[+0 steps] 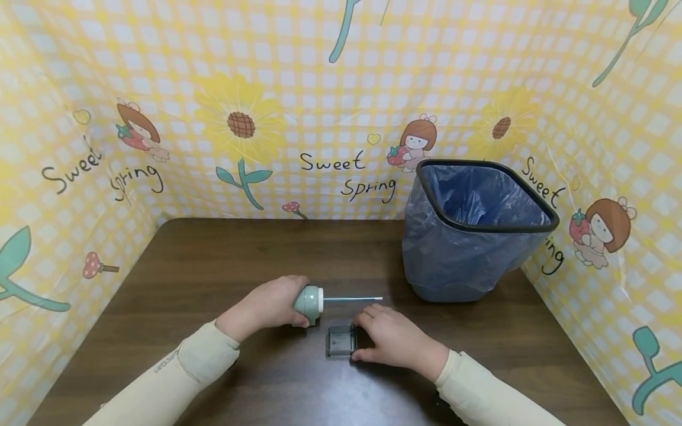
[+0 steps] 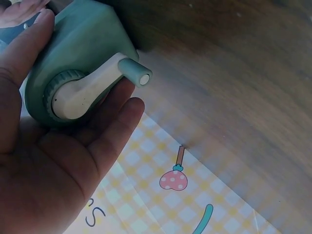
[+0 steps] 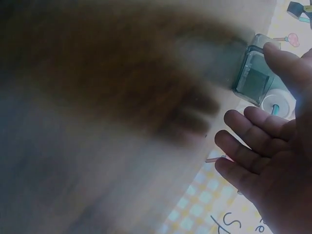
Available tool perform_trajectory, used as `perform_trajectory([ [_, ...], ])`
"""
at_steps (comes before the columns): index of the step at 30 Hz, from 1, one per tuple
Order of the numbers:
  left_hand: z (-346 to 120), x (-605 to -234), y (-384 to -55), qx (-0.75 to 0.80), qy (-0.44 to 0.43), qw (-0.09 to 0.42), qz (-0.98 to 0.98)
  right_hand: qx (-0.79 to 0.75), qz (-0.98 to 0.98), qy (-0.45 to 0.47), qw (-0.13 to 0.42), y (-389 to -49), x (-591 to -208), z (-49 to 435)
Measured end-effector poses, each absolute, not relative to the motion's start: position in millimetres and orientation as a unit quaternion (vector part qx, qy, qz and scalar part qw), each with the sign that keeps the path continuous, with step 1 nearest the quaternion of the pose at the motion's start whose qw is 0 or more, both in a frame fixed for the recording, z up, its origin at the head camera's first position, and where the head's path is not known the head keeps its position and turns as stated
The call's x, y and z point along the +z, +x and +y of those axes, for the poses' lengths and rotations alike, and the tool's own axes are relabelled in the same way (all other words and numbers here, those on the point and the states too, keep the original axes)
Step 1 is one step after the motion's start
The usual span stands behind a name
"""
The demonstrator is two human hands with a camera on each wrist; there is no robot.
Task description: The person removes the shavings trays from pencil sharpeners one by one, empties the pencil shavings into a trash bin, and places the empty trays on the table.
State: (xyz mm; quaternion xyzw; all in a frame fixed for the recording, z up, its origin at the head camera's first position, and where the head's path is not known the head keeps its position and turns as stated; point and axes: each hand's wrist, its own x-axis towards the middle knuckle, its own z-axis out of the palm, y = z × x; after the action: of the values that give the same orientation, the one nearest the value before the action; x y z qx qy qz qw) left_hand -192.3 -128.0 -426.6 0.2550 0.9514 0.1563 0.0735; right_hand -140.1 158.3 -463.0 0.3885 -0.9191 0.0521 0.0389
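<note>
My left hand (image 1: 272, 305) grips a green crank pencil sharpener (image 1: 307, 305). In the left wrist view its cream crank (image 2: 90, 92) ends in a green knob. A thin bluish pencil (image 1: 351, 299) sticks out of the sharpener's white front (image 1: 321, 300), pointing right. My right hand (image 1: 396, 340) pinches the right end of a see-through shavings drawer (image 1: 340, 342) between thumb and fingers, just below the pencil and apart from the sharpener. In the right wrist view the drawer (image 3: 256, 73) lies between the thumb and the fingertips. Whether it holds shavings I cannot tell.
A bin (image 1: 453, 293) lined with a bluish plastic bag stands at the back right of the brown wooden table (image 1: 256, 248). Yellow checked sheets (image 1: 330, 106) printed with flowers and girls enclose the table at the back and sides.
</note>
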Motion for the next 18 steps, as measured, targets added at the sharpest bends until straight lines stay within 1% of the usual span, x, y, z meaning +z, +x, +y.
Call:
perform_trajectory([
  [4, -129.5, -427.0, -193.4, 0.158, 0.255, 0.074, 0.951, 0.06, -0.918, 0.389, 0.04, -140.7, -461.8, 159.3],
  [9, -132.6, -427.8, -193.3, 0.163, 0.261, 0.067, 0.949, 0.065, -0.914, 0.397, 0.054, -140.2, -462.0, 159.9],
  [12, -137.5, -428.4, -191.6, 0.162, 0.264, 0.053, 0.949, 0.069, -0.91, 0.404, 0.064, -140.1, -461.3, 160.1],
  [18, -148.9, -428.6, -187.0, 0.153, 0.276, 0.02, 0.949, 0.077, -0.911, 0.399, 0.064, -140.8, -459.9, 161.4],
])
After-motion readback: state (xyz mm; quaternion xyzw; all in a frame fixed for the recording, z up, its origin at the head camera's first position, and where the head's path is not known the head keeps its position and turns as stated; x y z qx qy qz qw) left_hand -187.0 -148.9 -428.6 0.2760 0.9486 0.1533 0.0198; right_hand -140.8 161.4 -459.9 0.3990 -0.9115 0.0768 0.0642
